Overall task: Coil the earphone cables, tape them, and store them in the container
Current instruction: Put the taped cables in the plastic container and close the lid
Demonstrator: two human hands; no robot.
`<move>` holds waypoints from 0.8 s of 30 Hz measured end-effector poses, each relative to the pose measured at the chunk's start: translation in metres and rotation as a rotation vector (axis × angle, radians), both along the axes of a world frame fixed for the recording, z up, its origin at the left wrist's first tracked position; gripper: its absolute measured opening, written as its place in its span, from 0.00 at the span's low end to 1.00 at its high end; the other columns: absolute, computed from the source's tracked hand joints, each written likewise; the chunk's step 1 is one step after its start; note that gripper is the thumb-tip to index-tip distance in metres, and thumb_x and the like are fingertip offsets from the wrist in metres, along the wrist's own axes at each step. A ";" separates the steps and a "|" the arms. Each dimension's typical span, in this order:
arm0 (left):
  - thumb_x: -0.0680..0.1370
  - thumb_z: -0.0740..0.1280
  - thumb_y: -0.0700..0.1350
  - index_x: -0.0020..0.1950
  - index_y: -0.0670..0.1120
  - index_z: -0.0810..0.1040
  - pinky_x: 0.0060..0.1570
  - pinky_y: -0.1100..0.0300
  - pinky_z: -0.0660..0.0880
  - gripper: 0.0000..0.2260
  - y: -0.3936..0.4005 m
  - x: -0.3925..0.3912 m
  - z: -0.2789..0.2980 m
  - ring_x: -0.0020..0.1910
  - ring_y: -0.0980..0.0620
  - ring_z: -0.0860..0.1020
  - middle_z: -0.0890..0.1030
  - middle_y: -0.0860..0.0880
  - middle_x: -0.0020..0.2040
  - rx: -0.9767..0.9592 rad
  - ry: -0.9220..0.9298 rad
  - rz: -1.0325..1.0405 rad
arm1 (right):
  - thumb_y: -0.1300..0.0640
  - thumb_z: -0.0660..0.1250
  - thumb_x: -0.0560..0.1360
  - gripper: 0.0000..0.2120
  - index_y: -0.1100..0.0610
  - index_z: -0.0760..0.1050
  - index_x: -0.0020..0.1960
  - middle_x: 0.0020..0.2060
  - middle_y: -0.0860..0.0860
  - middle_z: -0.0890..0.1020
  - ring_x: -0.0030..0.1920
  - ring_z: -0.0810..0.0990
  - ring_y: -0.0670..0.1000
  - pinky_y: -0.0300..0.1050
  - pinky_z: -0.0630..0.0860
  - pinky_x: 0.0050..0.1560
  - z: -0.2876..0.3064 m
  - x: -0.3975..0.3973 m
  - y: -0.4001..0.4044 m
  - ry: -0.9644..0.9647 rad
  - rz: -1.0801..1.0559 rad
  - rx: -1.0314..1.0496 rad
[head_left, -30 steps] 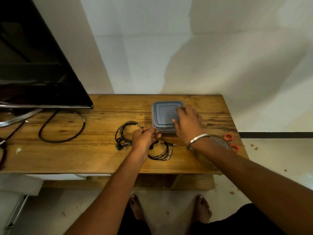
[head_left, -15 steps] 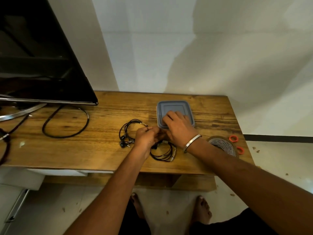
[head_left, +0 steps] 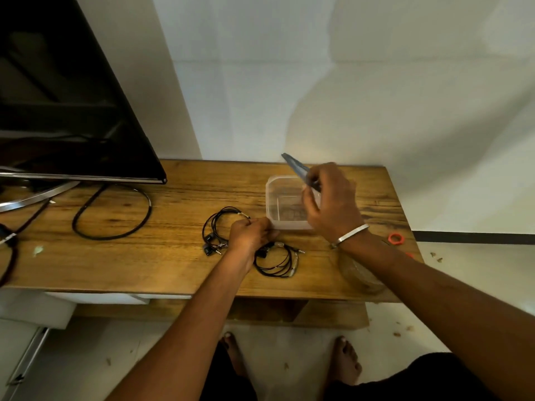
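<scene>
The right hand (head_left: 333, 204) is holding the grey lid (head_left: 298, 170) tilted above the clear container (head_left: 285, 206), its grip pinching the lid between thumb and fingers. The container is standing open on the wooden worktop (head_left: 173, 256), toward the back edge. The left hand (head_left: 252, 234) is resting at the container's near-left corner with its fingers curled; whether its grip is closing on a cable cannot be told. One coiled earphone cable (head_left: 220, 230) is lying just left of that hand, and a second coiled earphone cable (head_left: 279, 260) is lying just in front of it. A roll of clear tape (head_left: 360, 273) is sitting near the worktop's right front edge, partly hidden by the right forearm. Orange-handled scissors (head_left: 395, 238) are lying at the right edge. A thick black cable (head_left: 113, 212) is looping beside a television (head_left: 58, 111) at left.
</scene>
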State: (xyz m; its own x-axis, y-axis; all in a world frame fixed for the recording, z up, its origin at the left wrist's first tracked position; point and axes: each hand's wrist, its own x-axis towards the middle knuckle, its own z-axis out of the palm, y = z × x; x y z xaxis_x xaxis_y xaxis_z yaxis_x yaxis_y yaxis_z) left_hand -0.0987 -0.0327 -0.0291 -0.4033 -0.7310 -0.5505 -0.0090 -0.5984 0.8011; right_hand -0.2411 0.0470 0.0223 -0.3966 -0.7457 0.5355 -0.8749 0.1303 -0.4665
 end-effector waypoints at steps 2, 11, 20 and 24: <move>0.77 0.66 0.33 0.44 0.37 0.77 0.38 0.63 0.82 0.03 0.000 0.000 0.000 0.35 0.49 0.82 0.82 0.40 0.42 -0.018 -0.020 -0.003 | 0.59 0.61 0.75 0.06 0.59 0.70 0.51 0.46 0.54 0.74 0.44 0.73 0.50 0.49 0.73 0.44 0.006 -0.012 0.005 -0.144 -0.111 -0.172; 0.76 0.66 0.34 0.45 0.36 0.77 0.34 0.63 0.80 0.01 -0.003 0.000 0.003 0.31 0.51 0.82 0.82 0.41 0.40 -0.078 -0.134 -0.035 | 0.66 0.58 0.78 0.13 0.65 0.67 0.62 0.61 0.61 0.74 0.60 0.74 0.59 0.40 0.70 0.56 -0.002 -0.068 0.035 -0.685 -0.665 -0.100; 0.78 0.67 0.38 0.50 0.37 0.78 0.29 0.64 0.76 0.04 -0.013 0.009 0.006 0.29 0.52 0.79 0.83 0.42 0.38 -0.222 -0.268 -0.192 | 0.64 0.65 0.74 0.16 0.67 0.70 0.60 0.51 0.61 0.78 0.47 0.78 0.61 0.47 0.72 0.45 -0.019 -0.076 0.036 -0.678 -0.674 0.552; 0.77 0.70 0.42 0.46 0.42 0.80 0.28 0.62 0.73 0.03 -0.020 0.020 0.006 0.29 0.55 0.77 0.82 0.47 0.36 -0.463 -0.401 -0.202 | 0.63 0.65 0.75 0.04 0.64 0.74 0.47 0.40 0.59 0.75 0.31 0.68 0.52 0.44 0.66 0.40 -0.016 -0.077 0.032 -0.591 -0.597 0.727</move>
State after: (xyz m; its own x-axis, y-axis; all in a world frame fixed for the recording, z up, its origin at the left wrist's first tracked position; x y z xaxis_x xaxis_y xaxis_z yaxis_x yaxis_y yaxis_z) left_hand -0.0786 -0.0525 -0.0229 -0.3861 -0.8604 -0.3325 -0.4374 -0.1467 0.8872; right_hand -0.3180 0.0791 0.0064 -0.8450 -0.4097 -0.3436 -0.2459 0.8683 -0.4308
